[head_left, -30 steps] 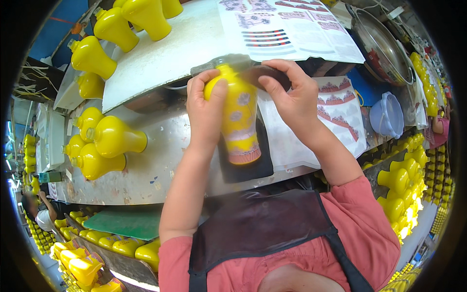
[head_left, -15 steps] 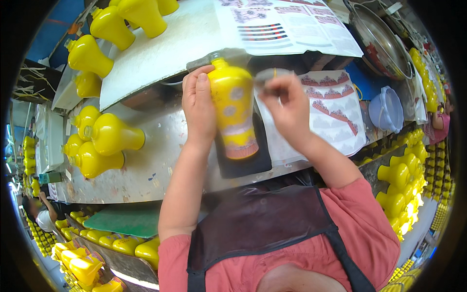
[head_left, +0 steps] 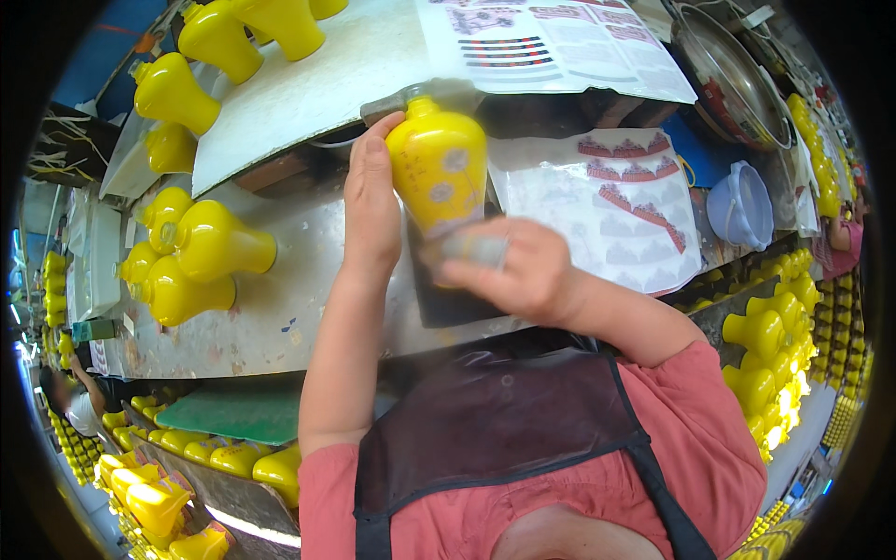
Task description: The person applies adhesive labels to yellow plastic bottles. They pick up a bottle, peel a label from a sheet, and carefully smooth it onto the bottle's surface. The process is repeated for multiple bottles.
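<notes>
A yellow vase-shaped bottle with pale flower prints lies on a black pad, its clear neck pointing away from me. My left hand grips its left side, fingers reaching behind the shoulder. Across the bottle's narrow lower part sits my right hand, closed on a flat pale piece that is blurred by motion. That hand and the piece hide the bottle's base. Just right of the bottle lie printed sheets with reddish curved patterns.
More yellow bottles lie on the metal table at left. A white board bears other bottles and a printed sheet. At right are a blue bucket and a large metal pan. Another person shows at far left.
My right hand has come down and left, from beside the bottle's shoulder onto its lower part, with the pale piece in it. My left hand keeps its hold.
</notes>
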`<state>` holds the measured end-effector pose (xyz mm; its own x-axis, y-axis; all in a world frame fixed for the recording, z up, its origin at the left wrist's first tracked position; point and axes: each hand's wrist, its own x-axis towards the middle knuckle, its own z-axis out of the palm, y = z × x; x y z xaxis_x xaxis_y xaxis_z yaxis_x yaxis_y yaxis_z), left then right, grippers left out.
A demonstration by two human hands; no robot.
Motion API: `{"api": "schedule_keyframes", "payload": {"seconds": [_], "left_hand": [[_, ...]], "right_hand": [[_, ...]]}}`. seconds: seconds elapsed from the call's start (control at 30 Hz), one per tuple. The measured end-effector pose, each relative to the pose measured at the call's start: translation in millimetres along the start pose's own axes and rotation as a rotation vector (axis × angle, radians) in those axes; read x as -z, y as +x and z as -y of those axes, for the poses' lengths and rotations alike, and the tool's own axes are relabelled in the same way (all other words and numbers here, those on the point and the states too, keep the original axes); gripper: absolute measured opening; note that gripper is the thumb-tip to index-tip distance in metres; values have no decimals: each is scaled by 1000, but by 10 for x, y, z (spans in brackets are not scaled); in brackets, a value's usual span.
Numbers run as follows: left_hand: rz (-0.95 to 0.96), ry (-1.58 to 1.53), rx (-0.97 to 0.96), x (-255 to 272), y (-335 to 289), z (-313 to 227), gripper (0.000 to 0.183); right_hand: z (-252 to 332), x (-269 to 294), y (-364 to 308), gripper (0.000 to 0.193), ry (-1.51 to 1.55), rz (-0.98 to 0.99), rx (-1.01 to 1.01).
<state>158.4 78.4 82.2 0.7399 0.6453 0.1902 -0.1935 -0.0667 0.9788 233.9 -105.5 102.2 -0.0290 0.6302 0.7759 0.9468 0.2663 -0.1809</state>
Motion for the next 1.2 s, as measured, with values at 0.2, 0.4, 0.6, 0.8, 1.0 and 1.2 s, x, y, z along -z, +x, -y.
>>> {"api": "schedule_keyframes", "payload": {"seconds": [0.2,0.4,0.6,0.8,1.0,1.2], "left_hand": [[57,-80,79,1,-62,-22,55],[152,-221,125,71,-66,-68,77],[151,-84,46,22,-182,26,68],[-43,76,-37,-122,-184,118,82],[141,-837,427,-91,-211,-61,61],[-61,-572,452,76,-217,-240,75]], "right_hand": [[130,-72,122,18,-223,74,54],[329,-191,363,16,-92,591,38],[-370,60,722,31,-171,141,-346],[-576,113,963,23,47,179,-400],[-698,72,946,22,-93,150,-357],[-311,-16,271,22,-12,-55,-72]]}}
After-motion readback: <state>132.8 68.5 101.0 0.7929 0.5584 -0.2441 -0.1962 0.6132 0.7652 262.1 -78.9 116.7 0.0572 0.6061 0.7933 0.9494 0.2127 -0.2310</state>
